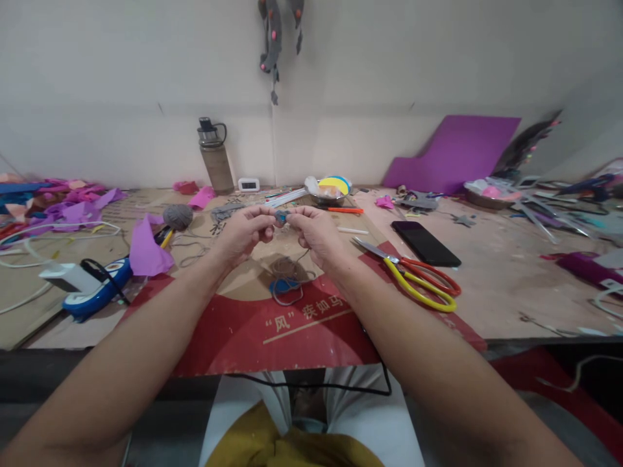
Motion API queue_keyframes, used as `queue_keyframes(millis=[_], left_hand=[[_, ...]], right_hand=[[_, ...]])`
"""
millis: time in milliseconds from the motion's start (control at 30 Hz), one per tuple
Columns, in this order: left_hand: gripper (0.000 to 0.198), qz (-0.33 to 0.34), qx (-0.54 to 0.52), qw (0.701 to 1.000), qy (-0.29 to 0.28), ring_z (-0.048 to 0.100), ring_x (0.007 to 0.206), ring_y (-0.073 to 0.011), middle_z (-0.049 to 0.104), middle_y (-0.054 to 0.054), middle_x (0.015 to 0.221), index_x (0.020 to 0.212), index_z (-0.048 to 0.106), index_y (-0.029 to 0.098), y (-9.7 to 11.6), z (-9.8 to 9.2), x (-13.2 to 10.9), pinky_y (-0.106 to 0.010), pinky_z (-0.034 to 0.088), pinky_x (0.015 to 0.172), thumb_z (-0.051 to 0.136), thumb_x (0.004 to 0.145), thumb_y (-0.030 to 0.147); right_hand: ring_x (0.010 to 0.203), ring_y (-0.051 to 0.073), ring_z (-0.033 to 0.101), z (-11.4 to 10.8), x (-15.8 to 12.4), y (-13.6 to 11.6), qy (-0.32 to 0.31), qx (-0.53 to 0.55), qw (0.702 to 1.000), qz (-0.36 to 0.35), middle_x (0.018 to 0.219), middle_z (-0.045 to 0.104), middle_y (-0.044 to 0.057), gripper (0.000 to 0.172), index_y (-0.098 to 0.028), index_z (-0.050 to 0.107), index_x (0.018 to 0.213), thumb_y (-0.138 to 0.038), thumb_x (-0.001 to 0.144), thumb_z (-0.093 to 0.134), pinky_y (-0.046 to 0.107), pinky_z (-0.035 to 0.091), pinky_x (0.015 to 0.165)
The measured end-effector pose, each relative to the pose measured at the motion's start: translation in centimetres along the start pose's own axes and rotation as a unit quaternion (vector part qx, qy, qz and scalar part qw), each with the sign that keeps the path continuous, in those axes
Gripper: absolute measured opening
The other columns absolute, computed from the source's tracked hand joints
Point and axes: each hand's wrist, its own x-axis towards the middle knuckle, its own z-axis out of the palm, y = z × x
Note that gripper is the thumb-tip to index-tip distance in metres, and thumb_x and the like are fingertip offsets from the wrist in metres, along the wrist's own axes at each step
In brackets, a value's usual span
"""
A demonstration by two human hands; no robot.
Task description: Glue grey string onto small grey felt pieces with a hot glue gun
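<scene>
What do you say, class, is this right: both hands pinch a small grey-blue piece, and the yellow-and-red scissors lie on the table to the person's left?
Not quite. The head view shows the scissors lying to the person's right, beside the black phone. The rest holds: left hand and right hand both pinch the small grey-blue piece.

Pinched item unreadable, top clipped
left hand (pixel 242 235) and right hand (pixel 318 235) cover most of the small grey-blue piece (pixel 281 217); too small to identify. The grey felt hanging (pixel 272 39) is cut by the top edge.
</scene>
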Motion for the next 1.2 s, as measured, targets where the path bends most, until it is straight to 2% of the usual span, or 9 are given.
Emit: queue_keyframes(millis=[167,333,467,633,733,867,1067,1200], left_hand=[[0.014,0.02,0.072,0.997,-0.008,0.049,0.052,-0.0082,0.062,-0.002,0.065,0.076,0.067,0.016,-0.4,-0.4,0.1,-0.023,0.036,0.048,0.069,0.067,0.026],[0.007,0.043,0.153,0.987,0.031,0.045,0.047,-0.0076,0.055,0.002,0.053,0.067,0.062,0.017,-0.8,-0.6,0.3,-0.022,0.035,0.048,0.067,0.067,0.022],[0.005,0.03,0.172,0.984,0.032,0.046,0.046,-0.0079,0.054,0.003,0.051,0.066,0.061,0.017,-0.7,-0.6,0.3,-0.022,0.036,0.048,0.065,0.066,0.02],[0.014,0.016,0.151,0.988,0.001,0.054,0.05,-0.0105,0.062,-0.002,0.058,0.08,0.067,0.016,-0.4,-1.1,0.3,-0.023,0.04,0.049,0.065,0.07,0.026],[0.014,0.048,0.228,0.972,-0.002,0.053,0.05,-0.0102,0.063,-0.002,0.058,0.079,0.068,0.015,0.0,-0.8,-0.1,-0.023,0.041,0.05,0.067,0.07,0.026],[0.011,0.076,0.332,0.94,0.027,0.054,0.05,-0.011,0.064,-0.002,0.057,0.071,0.067,0.015,0.3,-0.6,-0.4,-0.024,0.041,0.051,0.066,0.071,0.027],[0.008,0.078,0.294,0.95,0.068,0.052,0.049,-0.0102,0.06,0.0,0.055,0.067,0.063,0.017,-0.2,-1.3,0.1,-0.023,0.039,0.049,0.063,0.07,0.024],[0.006,0.068,0.294,0.951,0.064,0.051,0.049,-0.0101,0.058,0.0,0.055,0.067,0.063,0.017,-0.1,-1.0,0.0,-0.023,0.039,0.049,0.062,0.069,0.022]], right_hand=[[0.047,0.007,0.026,0.0,0.1,0.5,0.004,-0.046,0.998,-0.041,0.055,0.042,-0.006,0.009,-0.019,0.054,0.061,-0.026,0.064,0.059,0.025,0.018,0.044],[0.049,0.007,0.027,0.2,0.2,1.2,0.004,-0.096,0.993,-0.065,0.056,0.042,-0.006,0.009,-0.02,0.054,0.063,-0.028,0.065,0.058,0.025,0.021,0.046],[0.05,0.008,0.029,0.2,0.4,1.4,0.007,-0.119,0.99,-0.073,0.056,0.041,-0.006,0.009,-0.019,0.054,0.063,-0.027,0.065,0.057,0.025,0.022,0.047],[0.051,0.008,0.032,0.1,0.3,1.3,0.014,-0.15,0.985,-0.088,0.055,0.043,-0.005,0.008,-0.019,0.053,0.062,-0.026,0.065,0.056,0.025,0.023,0.05],[0.051,0.008,0.032,0.1,0.1,1.2,0.009,-0.159,0.983,-0.088,0.055,0.043,-0.006,0.01,-0.019,0.053,0.062,-0.027,0.066,0.058,0.026,0.024,0.05],[0.052,0.009,0.033,0.1,0.1,1.3,0.003,-0.175,0.98,-0.093,0.055,0.041,-0.006,0.012,-0.019,0.055,0.065,-0.029,0.069,0.06,0.026,0.024,0.051],[0.053,0.009,0.037,-0.1,0.6,2.0,-0.019,-0.173,0.977,-0.123,0.059,0.043,-0.007,0.023,-0.019,0.059,0.091,-0.031,0.072,0.064,0.025,0.027,0.051],[0.054,0.009,0.037,-0.1,0.4,1.8,-0.019,-0.19,0.972,-0.139,0.059,0.045,-0.006,0.012,-0.018,0.062,0.082,-0.027,0.075,0.062,0.026,0.027,0.053]])
